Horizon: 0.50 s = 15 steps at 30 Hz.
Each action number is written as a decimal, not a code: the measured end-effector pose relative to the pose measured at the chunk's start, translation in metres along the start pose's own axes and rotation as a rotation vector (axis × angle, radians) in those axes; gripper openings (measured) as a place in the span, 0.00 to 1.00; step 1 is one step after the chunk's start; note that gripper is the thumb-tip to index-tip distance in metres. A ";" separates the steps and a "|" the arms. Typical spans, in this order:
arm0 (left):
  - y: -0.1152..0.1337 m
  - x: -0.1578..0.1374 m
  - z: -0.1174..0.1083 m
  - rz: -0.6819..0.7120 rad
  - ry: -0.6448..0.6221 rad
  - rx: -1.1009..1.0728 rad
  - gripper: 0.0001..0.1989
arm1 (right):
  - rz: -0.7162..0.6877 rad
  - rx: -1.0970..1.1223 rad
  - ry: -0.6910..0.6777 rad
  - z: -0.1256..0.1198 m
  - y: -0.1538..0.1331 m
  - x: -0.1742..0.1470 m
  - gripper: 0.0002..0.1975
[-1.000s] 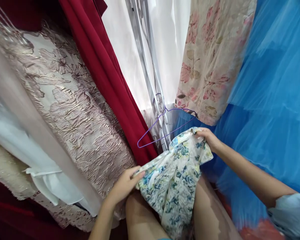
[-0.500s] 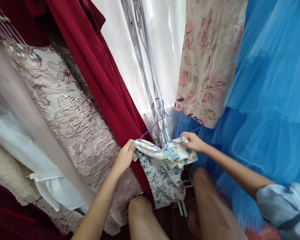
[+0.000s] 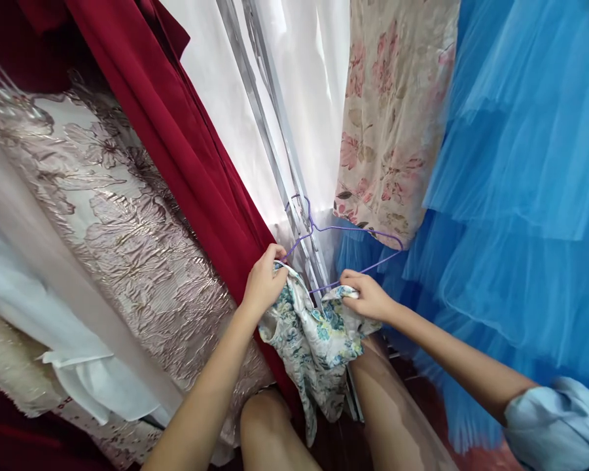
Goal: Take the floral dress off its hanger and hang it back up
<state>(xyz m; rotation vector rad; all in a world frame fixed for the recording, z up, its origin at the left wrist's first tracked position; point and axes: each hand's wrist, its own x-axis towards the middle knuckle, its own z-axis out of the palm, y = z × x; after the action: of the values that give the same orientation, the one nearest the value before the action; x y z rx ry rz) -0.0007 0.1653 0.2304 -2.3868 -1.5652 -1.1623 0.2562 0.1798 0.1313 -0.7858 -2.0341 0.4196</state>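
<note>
A small floral garment (image 3: 331,330), white with blue, green and yellow flowers, hangs between my hands over my knees. My left hand (image 3: 266,280) is closed on its left shoulder, right by the left arm of a purple wire hanger (image 3: 358,229). My right hand (image 3: 366,294) pinches the neckline edge on the other side. The hanger's right end sticks out bare, above and beyond my right hand. Its hook lies in front of a metal rack post (image 3: 275,118). Whether my left fingers also grip the hanger wire, I cannot tell.
A dark red dress (image 3: 177,163) and a pinkish brocade dress (image 3: 142,242) hang at the left. Behind the post is white cloth (image 3: 314,85). To the right hang a beige floral dress (image 3: 387,124) and a layered blue tulle dress (image 3: 515,163).
My left hand has moved right and up along the hanger, bunching the garment. My right hand has shifted inward and slightly down, baring the hanger's right end. The view has turned slightly.
</note>
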 end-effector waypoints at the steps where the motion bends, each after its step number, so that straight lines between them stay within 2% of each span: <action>1: -0.002 0.000 0.000 -0.001 0.022 -0.021 0.15 | -0.033 -0.014 0.083 -0.008 0.003 -0.002 0.06; 3: -0.008 -0.002 -0.002 0.007 0.039 -0.038 0.16 | -0.045 -0.069 0.349 -0.027 0.014 -0.005 0.04; 5: -0.013 -0.003 -0.004 0.014 0.035 -0.025 0.17 | 0.032 -0.140 0.656 -0.049 0.029 -0.006 0.06; 6: -0.014 -0.003 -0.004 0.019 0.036 -0.023 0.17 | 0.090 -0.164 0.777 -0.059 0.037 -0.005 0.10; 8: -0.015 -0.004 -0.004 0.031 0.036 -0.030 0.18 | 0.165 -0.192 0.903 -0.078 0.051 -0.002 0.19; 9: -0.015 -0.004 -0.003 0.035 0.035 -0.036 0.18 | 0.177 -0.190 0.887 -0.086 0.056 0.001 0.21; 11: -0.017 -0.004 -0.002 0.050 0.036 -0.040 0.18 | 0.208 -0.121 0.739 -0.100 0.062 0.006 0.16; 13: -0.024 -0.003 0.000 0.056 0.053 -0.061 0.18 | 0.315 0.062 0.550 -0.111 0.063 0.012 0.10; 15: -0.036 -0.003 0.003 -0.011 0.102 -0.156 0.18 | 0.406 0.291 0.458 -0.115 0.059 0.017 0.10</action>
<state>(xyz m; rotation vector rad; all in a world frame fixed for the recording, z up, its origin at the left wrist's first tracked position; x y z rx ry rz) -0.0287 0.1814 0.2145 -2.3698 -1.5100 -1.4340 0.3669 0.2345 0.1720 -1.0064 -1.3526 0.6777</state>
